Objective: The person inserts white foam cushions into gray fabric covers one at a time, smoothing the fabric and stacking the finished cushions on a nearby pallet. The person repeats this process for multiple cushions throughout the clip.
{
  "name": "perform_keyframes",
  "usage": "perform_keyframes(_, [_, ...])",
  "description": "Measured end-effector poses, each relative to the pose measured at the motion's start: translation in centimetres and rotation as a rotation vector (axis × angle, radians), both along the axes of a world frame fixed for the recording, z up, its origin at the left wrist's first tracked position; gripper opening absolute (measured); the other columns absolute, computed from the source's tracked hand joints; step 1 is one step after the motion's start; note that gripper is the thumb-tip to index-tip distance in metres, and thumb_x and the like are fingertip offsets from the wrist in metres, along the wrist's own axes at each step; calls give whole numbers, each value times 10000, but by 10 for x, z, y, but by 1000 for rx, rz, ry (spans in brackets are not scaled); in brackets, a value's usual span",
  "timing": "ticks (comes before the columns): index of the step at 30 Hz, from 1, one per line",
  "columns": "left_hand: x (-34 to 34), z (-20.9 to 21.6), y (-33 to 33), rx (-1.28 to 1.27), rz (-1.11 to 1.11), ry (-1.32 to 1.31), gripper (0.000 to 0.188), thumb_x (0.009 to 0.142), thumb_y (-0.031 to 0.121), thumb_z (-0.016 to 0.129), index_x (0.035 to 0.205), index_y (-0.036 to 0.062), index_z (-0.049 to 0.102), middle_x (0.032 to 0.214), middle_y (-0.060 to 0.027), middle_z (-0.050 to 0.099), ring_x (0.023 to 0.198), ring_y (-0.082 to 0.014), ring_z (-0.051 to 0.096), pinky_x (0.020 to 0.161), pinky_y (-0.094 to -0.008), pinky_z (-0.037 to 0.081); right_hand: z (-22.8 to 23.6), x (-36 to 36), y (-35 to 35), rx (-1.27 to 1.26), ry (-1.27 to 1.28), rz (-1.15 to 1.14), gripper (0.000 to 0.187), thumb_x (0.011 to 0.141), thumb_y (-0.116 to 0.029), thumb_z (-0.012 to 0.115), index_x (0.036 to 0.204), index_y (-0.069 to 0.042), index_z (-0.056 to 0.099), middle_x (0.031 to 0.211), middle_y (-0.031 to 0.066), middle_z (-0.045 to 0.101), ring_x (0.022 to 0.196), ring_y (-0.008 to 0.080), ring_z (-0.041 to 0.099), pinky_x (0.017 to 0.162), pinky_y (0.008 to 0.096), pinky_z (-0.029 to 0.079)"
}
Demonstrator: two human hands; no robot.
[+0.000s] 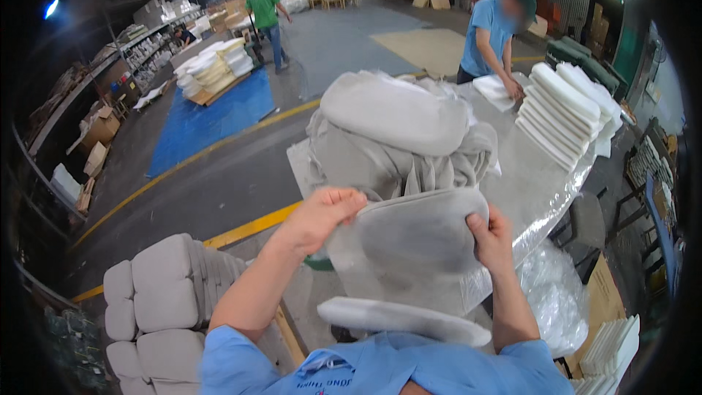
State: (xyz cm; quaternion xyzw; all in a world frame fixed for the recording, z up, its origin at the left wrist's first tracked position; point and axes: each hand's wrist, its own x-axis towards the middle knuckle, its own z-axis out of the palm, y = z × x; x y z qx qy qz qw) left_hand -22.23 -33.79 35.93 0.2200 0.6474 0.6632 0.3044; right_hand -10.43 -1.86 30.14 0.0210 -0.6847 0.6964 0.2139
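Note:
Between my hands, over the near end of the table, is a grey fabric cushion cover (417,230) with a seamed, rounded edge. My left hand (325,213) pinches its left top corner. At the opposite side my right hand (493,238) grips the edge, thumb on the face towards me. Whether there is foam inside I cannot tell. Just beyond, a heap of loose grey covers (358,161) lies on the table, topped by a white, rounded foam pad (395,113). Another white foam pad (402,318) is close against my body, below the cover.
Grey cushions (164,285) stand stacked at my left. Across the plastic-covered table (512,146), a co-worker (486,44) in blue handles white pads beside a pad stack (559,113). Clear plastic wrapping (552,296) hangs at right. Another person (265,18) in green walks farther back.

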Motion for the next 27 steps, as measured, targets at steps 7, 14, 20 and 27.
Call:
perform_keyframes(7, [29,-59,16,258,-351,-243,547,955,177,757,1429,-46,600,1272,-36,718,1109,-101,646,989,-265,477,-38,-5,13,-242,-157,30,347,1050,-334,680,1174,-13,716,1064,48,753,915,111,679,814,279,542])
perform_keyframes(14, [60,-117,42,660,-317,-610,417,950,126,740,1343,18,658,1229,-41,724,1139,-154,669,1015,-319,508,-50,-6,12,-185,-147,5,359,1043,-355,694,1157,-17,733,1004,-16,731,891,64,618,801,248,492])
perform_keyframes(20, [84,-96,69,811,-37,-616,450,1020,250,672,1410,47,578,1291,-67,695,1180,-199,668,1066,-382,508,-89,22,27,-230,-185,120,344,1024,-304,721,1219,-21,719,1111,3,747,980,91,660,877,260,515])
perform_keyframes(27, [98,-97,51,873,-182,-723,411,1017,343,690,1316,71,613,1238,-47,700,1157,-181,674,1014,-382,548,-34,106,78,184,-266,-63,289,935,-201,776,1146,-11,728,956,3,709,834,82,636,688,267,504])
